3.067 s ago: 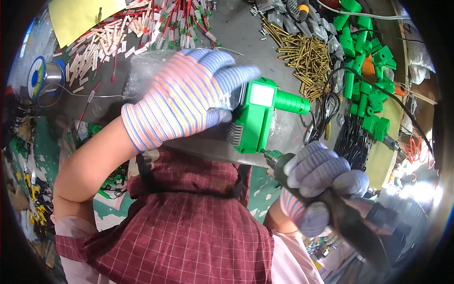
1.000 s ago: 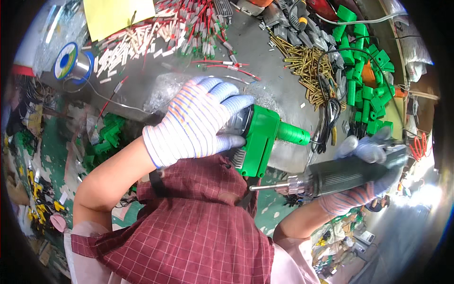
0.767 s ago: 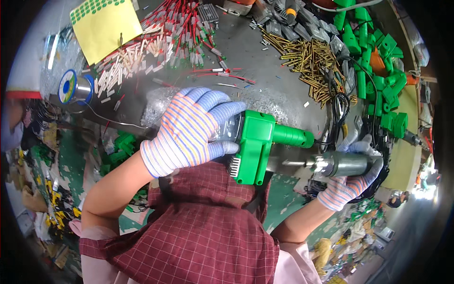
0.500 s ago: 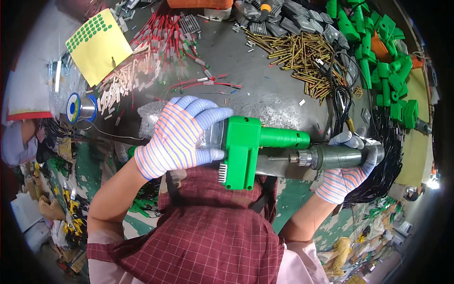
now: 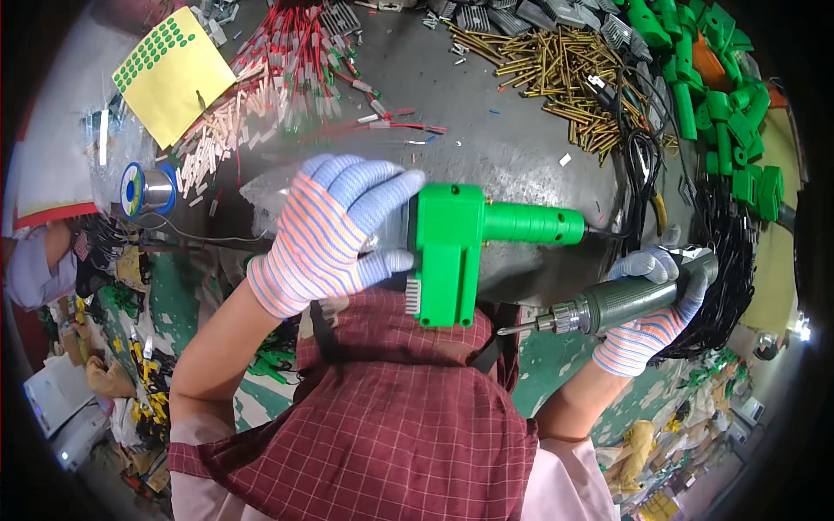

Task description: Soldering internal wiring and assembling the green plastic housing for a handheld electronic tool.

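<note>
My left hand (image 5: 334, 230), in a striped knit glove, is closed round the left end of a green plastic tool housing (image 5: 450, 252). Between thumb and fingers shows a partly hidden, clear-looking part. The housing's round handle points right, with a black cord (image 5: 608, 233) at its end; a pale ribbed piece (image 5: 412, 296) shows at its lower left edge. My right hand (image 5: 686, 304), gloved alike, grips a dark grey-green electric screwdriver (image 5: 630, 304). Its bit (image 5: 519, 328) points left, slightly downward, apart from the housing. The right palm is partly hidden behind the screwdriver.
Brass-coloured rods (image 5: 556, 78) lie in a heap at the back, near grey finned metal parts (image 5: 512, 22). More green housings (image 5: 721, 122) pile up at right, above black cables (image 5: 725, 260). Red wires (image 5: 295, 61), a yellow sticker sheet (image 5: 174, 82) and a solder spool (image 5: 149, 189) are at left.
The screwdriver has swung nearer to my body and slightly right, its bit now below the handle and farther from the housing. The green housing has shifted slightly away from me.
</note>
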Tool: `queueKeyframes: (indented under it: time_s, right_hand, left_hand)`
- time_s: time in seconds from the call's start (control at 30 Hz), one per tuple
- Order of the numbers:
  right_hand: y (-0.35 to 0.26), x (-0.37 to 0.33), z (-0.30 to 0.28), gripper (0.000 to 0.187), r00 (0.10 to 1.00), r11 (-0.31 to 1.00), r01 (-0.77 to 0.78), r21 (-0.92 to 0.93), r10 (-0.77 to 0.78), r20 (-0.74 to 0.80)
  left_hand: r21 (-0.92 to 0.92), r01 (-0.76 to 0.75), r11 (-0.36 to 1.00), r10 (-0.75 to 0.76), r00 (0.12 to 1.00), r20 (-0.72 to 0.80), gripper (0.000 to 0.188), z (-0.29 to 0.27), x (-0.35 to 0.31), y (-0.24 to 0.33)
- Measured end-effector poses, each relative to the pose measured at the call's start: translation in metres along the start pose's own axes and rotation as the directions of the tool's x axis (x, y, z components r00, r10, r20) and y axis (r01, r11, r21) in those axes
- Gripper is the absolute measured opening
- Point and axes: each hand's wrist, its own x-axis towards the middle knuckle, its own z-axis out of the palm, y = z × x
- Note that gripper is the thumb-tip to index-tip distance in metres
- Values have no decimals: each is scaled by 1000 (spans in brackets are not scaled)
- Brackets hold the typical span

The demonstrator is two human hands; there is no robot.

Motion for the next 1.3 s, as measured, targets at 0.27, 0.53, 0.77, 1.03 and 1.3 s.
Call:
queueKeyframes:
  time_s: [0.27, 0.53, 0.77, 1.03, 1.3]
  right_hand:
    - [-4, -6, -7, 47, 993, 997, -39, -64, 46, 106]
    - [-111, 26, -24, 42, 941, 150, 44, -988, -338, -10]
    - [-156, 56, -72, 67, 879, -861, -283, -422, -409, 245]
    - [-99, 71, -45, 27, 900, -900, 104, -423, -96, 425]
    - [-75, 55, -60, 31, 935, -652, 83, -754, -212, 286]
  left_hand:
    - [-14, 23, 1000, -23, 1000, 14, 74, 1, 4, -3]
    - [-4, 95, 995, -95, 995, 35, 75, -2, -2, -8]
    - [-114, 153, 982, -151, 988, 33, 70, 1, -1, -10]
    - [-101, 226, 969, -212, 968, 136, 66, -8, 9, -18]
    - [-209, 246, 946, -146, 904, 403, 37, -15, 33, -27]
